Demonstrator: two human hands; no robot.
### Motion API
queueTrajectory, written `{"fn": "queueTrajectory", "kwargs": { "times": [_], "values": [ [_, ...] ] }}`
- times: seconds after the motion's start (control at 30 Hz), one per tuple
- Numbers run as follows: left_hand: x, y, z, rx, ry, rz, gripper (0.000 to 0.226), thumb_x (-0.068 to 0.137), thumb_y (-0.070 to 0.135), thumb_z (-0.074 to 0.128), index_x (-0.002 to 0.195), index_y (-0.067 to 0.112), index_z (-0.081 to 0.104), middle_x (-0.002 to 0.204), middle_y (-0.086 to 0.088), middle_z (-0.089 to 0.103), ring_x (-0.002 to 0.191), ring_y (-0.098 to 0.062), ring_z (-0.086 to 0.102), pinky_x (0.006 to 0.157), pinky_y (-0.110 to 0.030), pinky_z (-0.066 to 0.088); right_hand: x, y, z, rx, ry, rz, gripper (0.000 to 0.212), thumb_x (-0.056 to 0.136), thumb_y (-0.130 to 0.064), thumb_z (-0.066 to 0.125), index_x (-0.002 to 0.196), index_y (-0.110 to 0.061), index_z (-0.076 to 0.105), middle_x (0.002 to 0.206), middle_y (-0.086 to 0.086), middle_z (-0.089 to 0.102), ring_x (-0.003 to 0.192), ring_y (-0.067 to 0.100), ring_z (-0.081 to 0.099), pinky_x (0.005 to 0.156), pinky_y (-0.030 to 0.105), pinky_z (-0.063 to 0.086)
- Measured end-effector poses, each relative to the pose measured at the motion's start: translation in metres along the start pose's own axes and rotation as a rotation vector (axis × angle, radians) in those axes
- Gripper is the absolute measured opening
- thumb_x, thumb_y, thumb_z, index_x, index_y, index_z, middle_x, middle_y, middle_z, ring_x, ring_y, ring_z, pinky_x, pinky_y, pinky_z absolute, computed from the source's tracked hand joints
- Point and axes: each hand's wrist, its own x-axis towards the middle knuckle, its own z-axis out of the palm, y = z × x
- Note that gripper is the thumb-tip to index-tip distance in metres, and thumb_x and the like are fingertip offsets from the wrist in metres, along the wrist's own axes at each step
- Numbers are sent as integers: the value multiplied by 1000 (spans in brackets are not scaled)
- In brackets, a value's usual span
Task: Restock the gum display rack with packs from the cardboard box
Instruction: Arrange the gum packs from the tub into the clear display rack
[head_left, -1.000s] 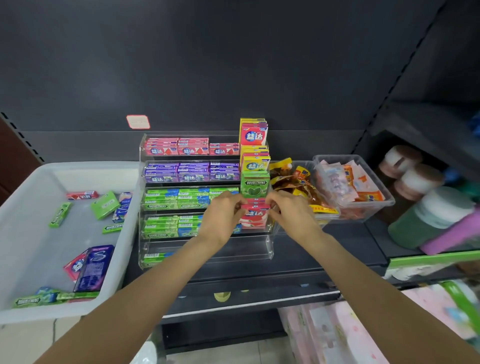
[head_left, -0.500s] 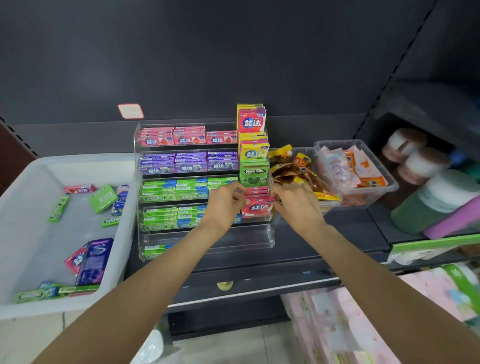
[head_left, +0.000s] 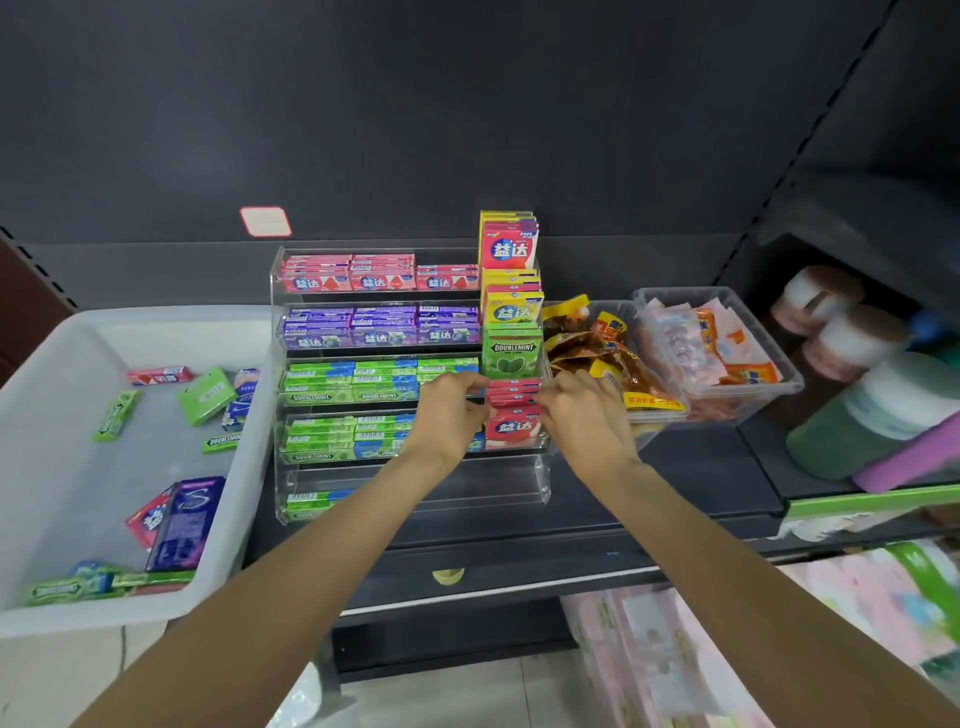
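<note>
Clear acrylic tiered gum rack (head_left: 283, 270) mostly full, bottom tier near-empty; left hand (head_left: 448, 413) and right hand (head_left: 581, 415) pinch red gum packs (head_left: 511, 428) into right column; white plastic bin (head_left: 47, 358) holds a dozen-odd loose packs.

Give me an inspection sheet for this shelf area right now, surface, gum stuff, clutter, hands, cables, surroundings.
Surface: dark shelf carrying the clear gum rack.
Job's things: rack tiers hold pink, purple and green packs; red packs in the right column; loose packs in the white bin.
Clutter: snack tubs right of the rack.
Hands: left hand and right hand flank the red packs, fingers on them.
Cables: nothing seen.
Surroundings: dark back panel, bottles at right.
</note>
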Motion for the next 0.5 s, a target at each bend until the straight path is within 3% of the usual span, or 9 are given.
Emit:
{"fn": "queueTrajectory", "kwargs": {
  "times": [0.1, 0.17, 0.33, 0.5],
  "values": [
    [2, 2, 3, 38, -2, 33, 31, 87, 6, 63, 117, 11, 64, 116, -7, 63, 71, -8, 56, 65, -6, 43, 1, -2, -2, 114, -37, -49, 43, 92, -22, 56, 134, -17, 49, 131, 3, 50, 121, 20, 43, 101, 33, 36],
    [2, 2, 5, 52, -6, 33, 30, 87, 6, 62, 116, 13, 65, 117, -8, 60, 69, -8, 54, 72, -12, 45, 1, -5, -1, 132, -57, -73, 44, 94, -24, 54, 136, -16, 47, 134, 3, 48, 122, 21, 43, 102, 34, 36],
    [4, 2, 6, 50, 0, 24, 29, 87, 9, 64, 116, 12, 64, 119, -8, 56, 88, -18, 64, 83, -21, 49, 4, -7, 5, 124, -47, -33, 36, 93, -17, 54, 130, -16, 55, 134, 2, 51, 120, 22, 46, 100, 33, 38],
    [-2, -2, -2, 17, -15, 51, 30, 87, 13, 64, 117, 13, 62, 116, -8, 57, 92, -18, 62, 83, -22, 48, 1, -19, -2, 225, -8, 0, 36, 93, -25, 55, 129, -18, 55, 129, 1, 52, 120, 19, 47, 99, 33, 40]
  ]
}}
